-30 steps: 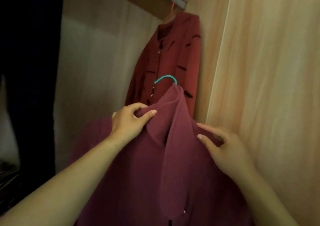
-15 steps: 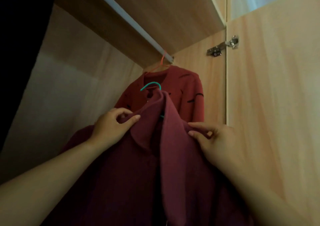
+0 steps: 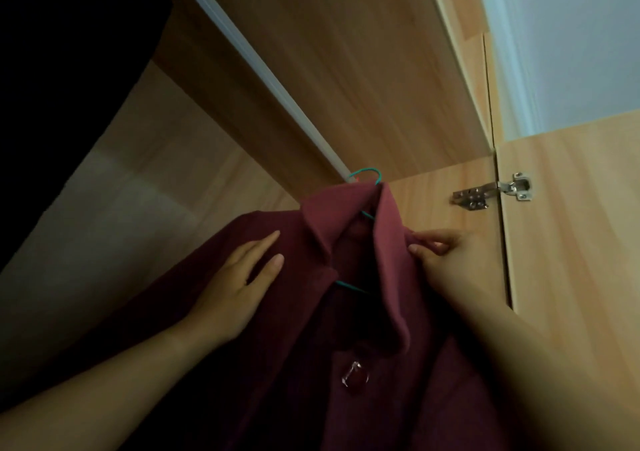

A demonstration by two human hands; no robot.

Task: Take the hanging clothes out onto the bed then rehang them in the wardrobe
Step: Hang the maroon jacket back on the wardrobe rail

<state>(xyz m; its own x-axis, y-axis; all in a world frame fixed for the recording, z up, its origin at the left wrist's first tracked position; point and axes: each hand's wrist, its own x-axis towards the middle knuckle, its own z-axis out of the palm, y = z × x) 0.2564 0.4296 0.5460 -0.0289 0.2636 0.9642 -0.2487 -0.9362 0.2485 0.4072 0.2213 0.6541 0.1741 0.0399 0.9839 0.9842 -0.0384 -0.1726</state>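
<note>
Dark maroon collared coat (image 3: 391, 260): located inside the open wardrobe, raised close under the white hanging rail (image 3: 263, 69), carried on a thin teal wire hanger (image 3: 370, 170). The hanger's hook sits at the near end of the rail; whether it is seated over the rail cannot be told. A glossy dark red button (image 3: 355, 378) shows on the coat front.

Arms: both forearms reach upward and forward from the lower edge of the view, one on each side of the collar.

Surroundings: light wood-grain wardrobe top panel (image 3: 346, 52) above the rail; paler back panel (image 3: 156, 173) on the left, in shade. Open wood-grain door (image 3: 571, 242) on the right, fixed by a silver metal hinge (image 3: 491, 191). Pale wall (image 3: 571, 35) visible above the door.

Left hand (image 3: 242, 277): released, fingers straight and together, palm lying flat against the coat's shoulder just beside the collar. It grasps nothing.

Right hand (image 3: 436, 249): grasping, thumb and forefinger pinching a fold of the coat at the opposite shoulder, beside the raised lapel, close to the door edge below the hinge.
</note>
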